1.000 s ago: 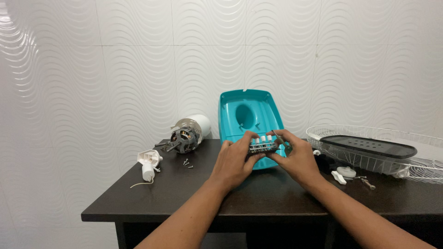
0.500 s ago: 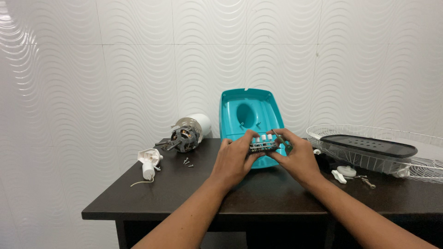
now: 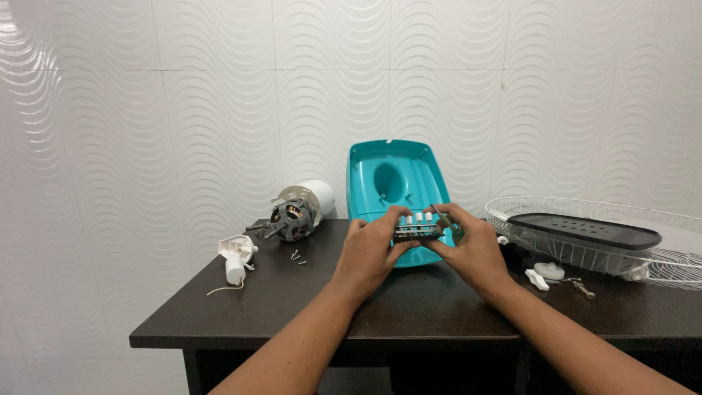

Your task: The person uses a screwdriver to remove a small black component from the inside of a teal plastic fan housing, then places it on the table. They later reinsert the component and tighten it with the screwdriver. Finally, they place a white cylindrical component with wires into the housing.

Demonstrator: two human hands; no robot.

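From the head camera, both hands meet over the middle of the dark wooden table (image 3: 307, 292), closed together on a small switch block (image 3: 417, 227) with a row of white push buttons along its top. The left hand (image 3: 371, 250) pinches its left end with thumb and fingers, and the right hand (image 3: 469, 245) grips the right end, a thin metal tool or pin sticking up between its fingers; which it is cannot be told. Compared with the pictures from a second and half a second ago, almost nothing has shifted: the hands and the block sit in the same spot, so the work appears to be a fine, slow adjustment, not a move. Just behind the block the teal plastic housing (image 3: 395, 172) leans against the wavy white wall, open side forward and holding nothing visible. To the right, the wire fan guard (image 3: 658, 256) carries a flat black perforated panel (image 3: 585, 230). To the left lie an electric motor (image 3: 298, 211), loose screws (image 3: 296, 257) and a white corded part (image 3: 235, 256).
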